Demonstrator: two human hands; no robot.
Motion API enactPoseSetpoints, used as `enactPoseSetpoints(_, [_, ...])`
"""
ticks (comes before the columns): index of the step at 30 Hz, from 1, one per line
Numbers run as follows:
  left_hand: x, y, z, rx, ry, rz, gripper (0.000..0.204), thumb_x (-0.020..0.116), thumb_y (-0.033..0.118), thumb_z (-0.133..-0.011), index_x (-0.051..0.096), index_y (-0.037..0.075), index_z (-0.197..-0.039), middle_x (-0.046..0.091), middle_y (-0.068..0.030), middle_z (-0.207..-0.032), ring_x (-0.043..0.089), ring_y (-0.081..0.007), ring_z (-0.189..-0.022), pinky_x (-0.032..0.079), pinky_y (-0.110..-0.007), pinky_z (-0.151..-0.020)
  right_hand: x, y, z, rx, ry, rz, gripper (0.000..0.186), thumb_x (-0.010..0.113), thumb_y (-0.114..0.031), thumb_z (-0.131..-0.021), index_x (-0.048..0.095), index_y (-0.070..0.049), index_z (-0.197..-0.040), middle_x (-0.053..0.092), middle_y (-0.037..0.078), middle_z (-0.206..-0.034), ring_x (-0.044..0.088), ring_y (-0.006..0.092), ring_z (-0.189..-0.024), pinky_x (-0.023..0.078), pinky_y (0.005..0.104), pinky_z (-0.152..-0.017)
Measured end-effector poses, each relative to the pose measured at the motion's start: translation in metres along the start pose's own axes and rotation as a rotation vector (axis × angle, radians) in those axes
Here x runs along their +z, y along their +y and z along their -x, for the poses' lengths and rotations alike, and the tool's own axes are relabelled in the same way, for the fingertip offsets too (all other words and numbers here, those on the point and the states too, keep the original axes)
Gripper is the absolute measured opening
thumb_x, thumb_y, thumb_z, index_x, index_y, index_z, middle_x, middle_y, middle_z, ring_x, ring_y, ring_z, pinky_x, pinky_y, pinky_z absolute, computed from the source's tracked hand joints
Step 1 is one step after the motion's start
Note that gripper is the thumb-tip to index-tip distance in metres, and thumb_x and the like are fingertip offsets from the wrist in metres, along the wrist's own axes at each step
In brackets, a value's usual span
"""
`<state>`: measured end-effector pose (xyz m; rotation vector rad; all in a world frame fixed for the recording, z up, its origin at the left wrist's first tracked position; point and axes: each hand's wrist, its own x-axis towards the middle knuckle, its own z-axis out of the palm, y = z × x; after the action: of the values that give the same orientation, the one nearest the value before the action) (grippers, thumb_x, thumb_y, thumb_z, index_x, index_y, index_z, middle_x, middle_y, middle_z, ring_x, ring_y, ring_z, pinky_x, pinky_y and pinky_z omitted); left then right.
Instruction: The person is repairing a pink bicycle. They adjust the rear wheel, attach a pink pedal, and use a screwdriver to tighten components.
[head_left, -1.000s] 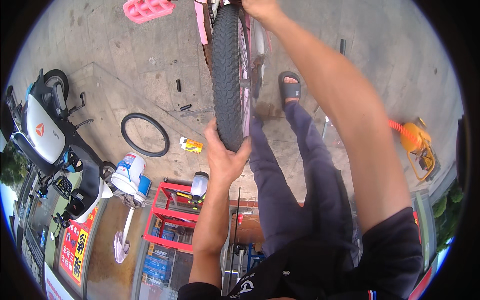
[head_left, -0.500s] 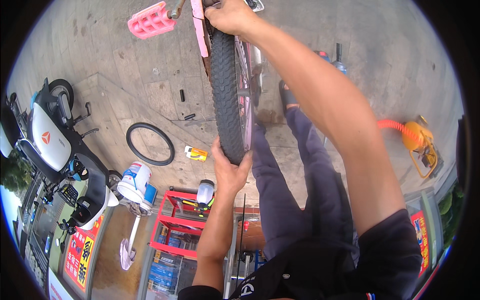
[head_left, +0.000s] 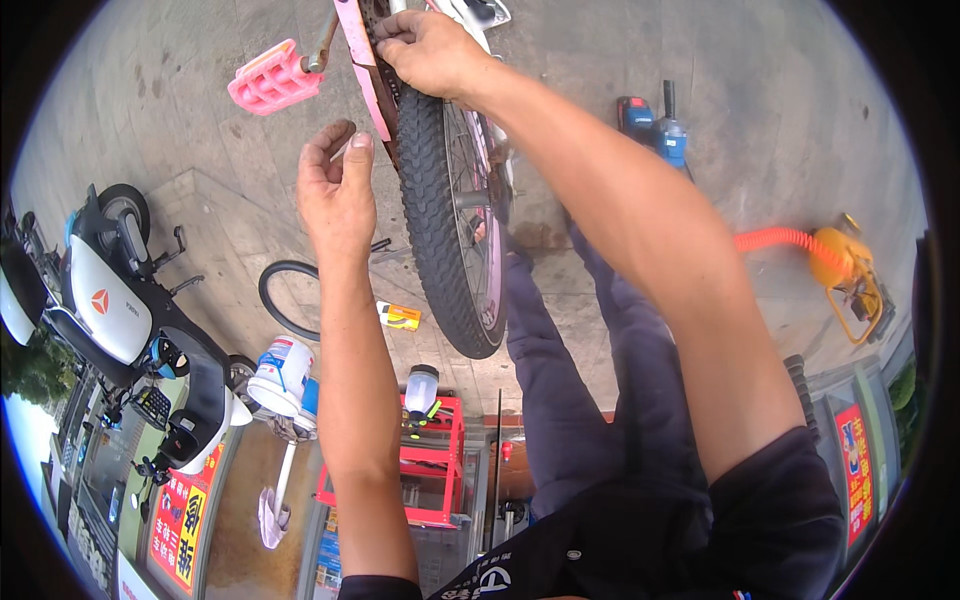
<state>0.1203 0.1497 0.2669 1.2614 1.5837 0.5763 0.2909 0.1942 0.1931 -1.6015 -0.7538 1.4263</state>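
Note:
A bicycle wheel with a knobby black tire [head_left: 430, 210] stands in the middle, inside a frame with a pink chain guard [head_left: 368, 85]. My right hand [head_left: 435, 55] reaches across the tire's far end. Its fingers are bent together at the gap beside the chain guard; what they grip there is hidden. Left of the wheel, my left hand [head_left: 340, 185] hangs in the air, fingers loosely curled, thumb apart, nothing visible in it. A pink pedal [head_left: 272, 78] on its crank sticks out at the upper left.
On the paving lie a loose black tire ring [head_left: 268, 300], a yellow-white box [head_left: 400, 316] and blue power tools [head_left: 670, 140]. An orange air pump [head_left: 835, 260] with a coiled hose stands right. Nearer are a white bucket [head_left: 280, 375], a red tool rack [head_left: 450, 455] and a parked scooter [head_left: 110, 290].
My left hand has let go of the tire's near end and moved up and left, toward the chain guard. My right hand has shifted slightly toward the chain guard. The wheel appears a little lower.

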Motion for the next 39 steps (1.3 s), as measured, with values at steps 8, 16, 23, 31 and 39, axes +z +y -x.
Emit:
enactPoseSetpoints(8, [0.043, -0.001, -0.065, 0.066, 0.017, -0.346, 0.056, 0.084, 0.031, -0.078, 0.064, -0.009, -0.112, 0.072, -0.0171, -0.088, 0.070, -0.0263, -0.082, 0.055, -0.039, -0.078, -0.025, -0.017, 0.002, 0.097, -0.275, -0.121, 0.039, 0.050, -0.009, -0.097, 0.059, 0.005, -0.133, 0.069, 0.017, -0.118, 0.065, 0.0210, -0.112, 0.050, 0.0318, -0.098])
enactPoseSetpoints(16, [0.048, 0.038, -0.003, 0.150, 0.040, -0.619, 0.048, 0.076, 0.024, -0.085, 0.063, -0.007, -0.119, 0.063, -0.0195, -0.093, 0.064, -0.0318, -0.085, 0.051, -0.042, -0.079, -0.040, -0.026, 0.001, 0.114, -0.335, -0.060, 0.041, 0.050, -0.014, -0.096, 0.060, 0.000, -0.133, 0.070, 0.014, -0.117, 0.064, 0.0195, -0.106, 0.049, 0.0332, -0.097])
enactPoseSetpoints(23, [0.052, 0.065, -0.018, 0.443, -0.185, -1.037, 0.041, 0.064, 0.019, -0.091, 0.065, 0.004, -0.129, 0.070, -0.0190, -0.088, 0.068, -0.0389, -0.084, 0.053, -0.048, -0.077, -0.044, -0.022, -0.007, 0.145, -0.435, -0.103, 0.044, 0.043, -0.022, -0.100, 0.057, -0.001, -0.136, 0.069, 0.012, -0.122, 0.063, 0.0182, -0.100, 0.050, 0.0335, -0.095])
enactPoseSetpoints(31, [0.048, 0.097, -0.047, 0.450, -0.422, -1.667, 0.035, 0.056, 0.016, -0.094, 0.065, 0.014, -0.128, 0.072, -0.0149, -0.077, 0.073, -0.0333, -0.074, 0.058, -0.045, -0.064, -0.071, -0.016, -0.029, -0.237, -0.233, 0.095, 0.039, 0.049, -0.019, -0.090, 0.071, -0.006, -0.120, 0.071, 0.020, -0.112, 0.070, 0.0278, -0.106, 0.054, 0.0408, -0.090])
enactPoseSetpoints(39, [0.050, 0.085, -0.051, 0.297, -0.400, -1.201, 0.055, 0.060, 0.025, -0.094, 0.049, -0.012, -0.133, 0.070, -0.0292, -0.083, 0.069, -0.0475, -0.080, 0.054, -0.056, -0.077, -0.190, -0.008, -0.107, -0.447, 0.298, 1.225, 0.067, 0.071, -0.027, -0.082, 0.049, -0.012, -0.144, 0.052, 0.017, -0.143, 0.049, 0.0396, -0.130, 0.038, 0.0603, -0.107])
